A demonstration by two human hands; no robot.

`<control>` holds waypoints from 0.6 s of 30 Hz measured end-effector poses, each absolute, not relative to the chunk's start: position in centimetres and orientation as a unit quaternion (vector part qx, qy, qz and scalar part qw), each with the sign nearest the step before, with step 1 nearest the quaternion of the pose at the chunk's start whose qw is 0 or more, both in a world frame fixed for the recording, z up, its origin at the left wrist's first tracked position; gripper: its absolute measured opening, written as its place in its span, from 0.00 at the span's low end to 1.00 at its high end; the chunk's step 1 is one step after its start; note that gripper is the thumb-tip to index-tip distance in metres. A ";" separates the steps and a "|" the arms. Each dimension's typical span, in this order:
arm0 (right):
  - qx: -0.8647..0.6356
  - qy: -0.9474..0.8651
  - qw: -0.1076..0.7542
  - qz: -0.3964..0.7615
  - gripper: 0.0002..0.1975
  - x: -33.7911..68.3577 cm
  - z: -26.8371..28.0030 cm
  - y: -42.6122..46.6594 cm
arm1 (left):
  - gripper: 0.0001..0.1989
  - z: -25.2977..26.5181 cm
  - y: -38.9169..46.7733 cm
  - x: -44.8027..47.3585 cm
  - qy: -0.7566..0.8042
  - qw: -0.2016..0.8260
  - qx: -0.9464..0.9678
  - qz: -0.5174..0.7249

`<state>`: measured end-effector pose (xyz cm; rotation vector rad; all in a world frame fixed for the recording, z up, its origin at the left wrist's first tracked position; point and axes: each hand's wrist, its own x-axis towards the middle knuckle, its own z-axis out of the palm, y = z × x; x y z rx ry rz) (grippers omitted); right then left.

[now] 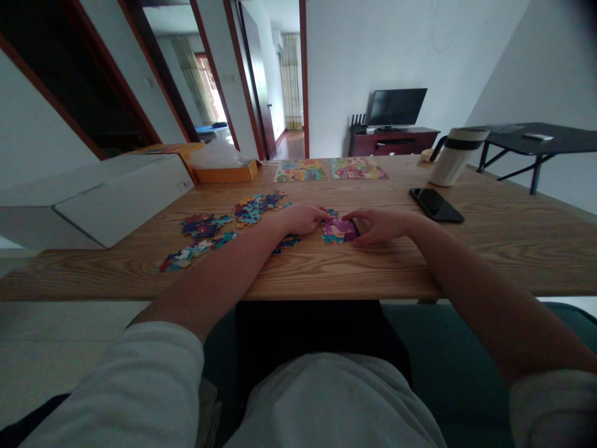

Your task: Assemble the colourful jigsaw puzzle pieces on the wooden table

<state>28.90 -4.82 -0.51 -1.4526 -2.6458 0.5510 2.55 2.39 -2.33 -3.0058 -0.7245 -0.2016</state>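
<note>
On the wooden table [373, 267] lies a small joined patch of jigsaw puzzle [339, 230], purple and pink with teal along its lower edge. My right hand [380, 225] rests at its right side, thumb and fingers spread around the corner. From the left, my left hand [304, 218] touches the patch's upper left edge with its fingertips; whether a piece is between them is too small to tell. Loose puzzle pieces [254, 208] lie in a heap left of my hands. More pieces [198, 249] spread nearer the front, and a few dark ones [286, 242] sit under my left wrist.
Two colourful picture sheets [301, 170] lie at the back. A white carton [125, 199] and an orange box [228, 173] holding clear plastic stand at the left. To the right are a black phone [436, 205] and a white mug [456, 158] with a dark handle.
</note>
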 end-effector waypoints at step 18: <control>-0.487 -0.853 0.045 0.185 0.44 28.8 -0.5 -4.9 | 0.24 -0.9 2.2 2.9 -0.300 -0.002 -0.954 -0.003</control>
